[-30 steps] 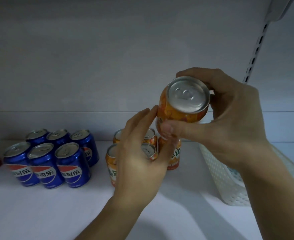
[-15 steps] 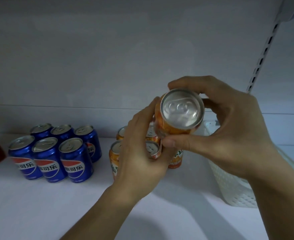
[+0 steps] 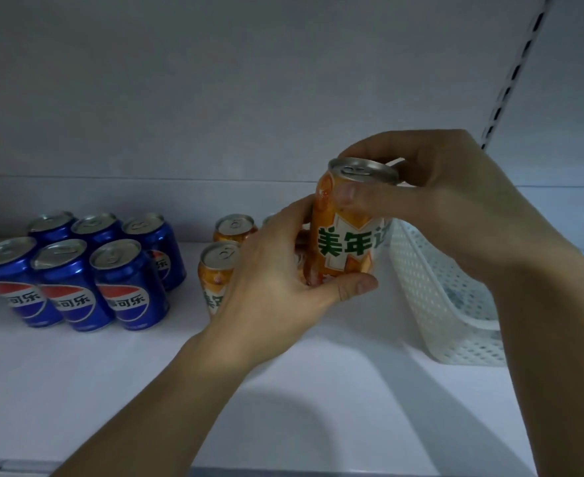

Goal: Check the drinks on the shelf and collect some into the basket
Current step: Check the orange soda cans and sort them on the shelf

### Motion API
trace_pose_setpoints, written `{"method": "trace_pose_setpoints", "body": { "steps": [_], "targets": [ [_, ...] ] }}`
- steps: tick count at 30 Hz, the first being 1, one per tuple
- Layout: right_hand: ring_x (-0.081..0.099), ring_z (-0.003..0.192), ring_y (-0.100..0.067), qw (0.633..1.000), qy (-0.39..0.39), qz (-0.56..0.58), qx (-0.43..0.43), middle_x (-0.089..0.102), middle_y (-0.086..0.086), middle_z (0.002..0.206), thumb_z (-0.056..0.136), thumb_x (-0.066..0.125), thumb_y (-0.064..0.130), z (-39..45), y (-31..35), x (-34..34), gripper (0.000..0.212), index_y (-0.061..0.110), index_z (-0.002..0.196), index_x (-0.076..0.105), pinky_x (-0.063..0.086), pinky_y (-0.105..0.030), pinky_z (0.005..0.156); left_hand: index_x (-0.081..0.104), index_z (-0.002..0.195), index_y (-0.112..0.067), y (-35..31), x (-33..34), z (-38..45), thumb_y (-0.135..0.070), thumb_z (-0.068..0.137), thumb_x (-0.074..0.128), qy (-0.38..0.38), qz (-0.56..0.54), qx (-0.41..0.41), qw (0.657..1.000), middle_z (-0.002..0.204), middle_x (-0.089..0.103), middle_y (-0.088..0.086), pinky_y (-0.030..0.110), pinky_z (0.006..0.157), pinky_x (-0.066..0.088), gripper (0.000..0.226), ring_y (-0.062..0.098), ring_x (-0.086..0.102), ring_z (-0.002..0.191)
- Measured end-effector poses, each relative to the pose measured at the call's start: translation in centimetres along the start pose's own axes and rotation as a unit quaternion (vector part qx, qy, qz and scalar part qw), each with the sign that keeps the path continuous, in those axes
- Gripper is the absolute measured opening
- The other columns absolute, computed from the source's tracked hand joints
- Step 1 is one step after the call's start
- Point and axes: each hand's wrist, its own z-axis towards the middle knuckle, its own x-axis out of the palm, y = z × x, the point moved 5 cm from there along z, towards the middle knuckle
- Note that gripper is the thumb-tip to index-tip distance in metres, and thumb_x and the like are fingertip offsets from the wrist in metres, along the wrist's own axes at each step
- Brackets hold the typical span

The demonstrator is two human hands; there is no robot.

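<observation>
Pepsi cans [image 3: 77, 270]: six blue cans in two rows of three, upright at the left of the shelf [image 3: 77, 390], untouched and in the same grouping as a second ago.

Orange cans [image 3: 220, 270]: a small cluster upright mid-shelf, two tops plainly visible, others hidden behind the left hand; count uncertain.

Left hand [image 3: 277, 284]: fingers curled around the lower body of the held can, thumb across its front near the base. A second ago these fingers only brushed the can's side; they now share the grip.

Held orange can [image 3: 347, 235]: lifted clear of the shelf, above and in front of the cluster, just left of the basket. Half a second ago its silver top faced the camera; it now stands nearly upright with the green lettering of the label turned to the viewer. Judgement: the check has passed from the lid to the label side.

Right hand [image 3: 455, 208]: fingers clamped on the can's upper rim, thumb on the front just under the lid, other fingers behind.

Basket [image 3: 431, 297]: white perforated plastic, on the shelf at the right, touching nothing held; contents mostly hidden by the right forearm. Judgement: the can is not yet collected; a short carry rightward over the near wall remains.
</observation>
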Motion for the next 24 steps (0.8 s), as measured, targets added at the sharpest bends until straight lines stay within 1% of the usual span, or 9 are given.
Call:
{"method": "trace_pose_setpoints", "body": {
  "steps": [3, 5, 7, 9, 12, 14, 18, 21, 24],
  "targets": [
    [0.075, 0.077, -0.005, 0.999, -0.028, -0.036, 0.018, 0.077, 0.013, 0.086, 0.067, 0.083, 0.055, 0.1, -0.4, -0.1, 0.033, 0.032, 0.090, 0.078, 0.063, -0.035, 0.075, 0.051, 0.106, -0.055, 0.4, 0.1, 0.0, -0.045, 0.070, 0.087, 0.025, 0.060, 0.005, 0.998, 0.107, 0.068, -0.022, 0.011, 0.082, 0.051, 0.052, -0.008, 0.064, 0.101],
    [0.072, 0.073, -0.002, 0.996, -0.049, -0.058, 0.038, 0.075, 0.015, 0.082, 0.063, 0.081, 0.062, 0.3, -1.0, -0.2, 0.037, 0.033, 0.086, 0.077, 0.059, -0.032, 0.073, 0.051, 0.110, -0.055, 0.7, -0.1, 0.1, -0.053, 0.071, 0.084, 0.039, 0.115, 0.006, 0.993, 0.108, 0.066, -0.020, 0.025, 0.088, 0.053, 0.052, -0.002, 0.061, 0.104],
    [0.071, 0.072, 0.002, 0.994, -0.043, -0.089, 0.054, 0.074, 0.013, 0.080, 0.065, 0.082, 0.061, 0.4, -1.6, 0.0, 0.037, 0.032, 0.087, 0.077, 0.056, -0.023, 0.067, 0.053, 0.115, -0.049, 1.2, -0.5, 0.2, -0.058, 0.072, 0.080, 0.062, 0.156, 0.006, 0.986, 0.112, 0.064, -0.020, 0.033, 0.091, 0.053, 0.051, 0.001, 0.060, 0.106],
    [0.069, 0.072, 0.007, 0.990, -0.024, -0.120, 0.068, 0.072, 0.013, 0.077, 0.066, 0.083, 0.059, 0.6, -2.2, 0.2, 0.036, 0.032, 0.089, 0.077, 0.051, -0.012, 0.057, 0.056, 0.130, -0.041, 1.8, -1.2, 0.4, -0.062, 0.079, 0.073, 0.082, 0.194, 0.003, 0.978, 0.120, 0.061, -0.018, 0.037, 0.095, 0.053, 0.058, 0.005, 0.058, 0.113],
    [0.067, 0.068, 0.010, 0.982, 0.000, -0.169, 0.088, 0.072, 0.015, 0.077, 0.066, 0.085, 0.056, 0.7, -3.1, 0.5, 0.035, 0.031, 0.089, 0.076, 0.043, -0.004, 0.046, 0.052, 0.144, -0.028, 2.9, -2.5, 0.5, -0.044, 0.098, 0.056, 0.074, 0.234, 0.017, 0.969, 0.130, 0.060, -0.012, 0.039, 0.103, 0.047, 0.049, 0.007, 0.054, 0.118],
    [0.068, 0.066, 0.004, 0.975, 0.015, -0.195, 0.107, 0.073, 0.015, 0.080, 0.067, 0.086, 0.056, 0.7, -3.8, 0.8, 0.036, 0.030, 0.089, 0.076, 0.042, -0.004, 0.043, 0.057, 0.138, -0.027, 3.4, -2.8, 0.5, -0.029, 0.102, 0.054, 0.078, 0.251, 0.021, 0.965, 0.125, 0.062, -0.011, 0.037, 0.101, 0.044, 0.036, 0.008, 0.053, 0.115],
    [0.064, 0.073, 0.002, 0.963, 0.050, -0.232, 0.132, 0.071, 0.013, 0.088, 0.065, 0.087, 0.055, 0.7, -5.0, 2.0, 0.042, 0.028, 0.096, 0.076, 0.043, -0.011, 0.051, 0.068, 0.118, -0.023, 3.8, -2.6, 0.4, -0.037, 0.093, 0.056, 0.106, 0.298, 0.028, 0.948, 0.107, 0.054, -0.016, 0.034, 0.094, 0.040, 0.031, 0.014, 0.054, 0.107],
    [0.064, 0.079, -0.001, 0.959, 0.067, -0.240, 0.131, 0.072, 0.008, 0.094, 0.064, 0.089, 0.051, 0.7, -5.5, 3.1, 0.044, 0.025, 0.097, 0.077, 0.049, -0.019, 0.059, 0.070, 0.118, -0.027, 4.0, -2.9, 0.5, -0.037, 0.093, 0.065, 0.115, 0.320, 0.016, 0.940, 0.117, 0.059, -0.010, 0.039, 0.096, 0.044, 0.027, 0.018, 0.054, 0.115],
    [0.063, 0.078, -0.001, 0.956, 0.080, -0.250, 0.134, 0.072, 0.005, 0.096, 0.066, 0.090, 0.046, 0.7, -5.8, 3.8, 0.043, 0.022, 0.099, 0.076, 0.050, -0.020, 0.060, 0.070, 0.119, -0.029, 3.9, -3.2, 0.6, -0.035, 0.088, 0.070, 0.110, 0.324, 0.007, 0.940, 0.120, 0.061, -0.008, 0.042, 0.095, 0.048, 0.031, 0.017, 0.054, 0.115]
  ]
}}
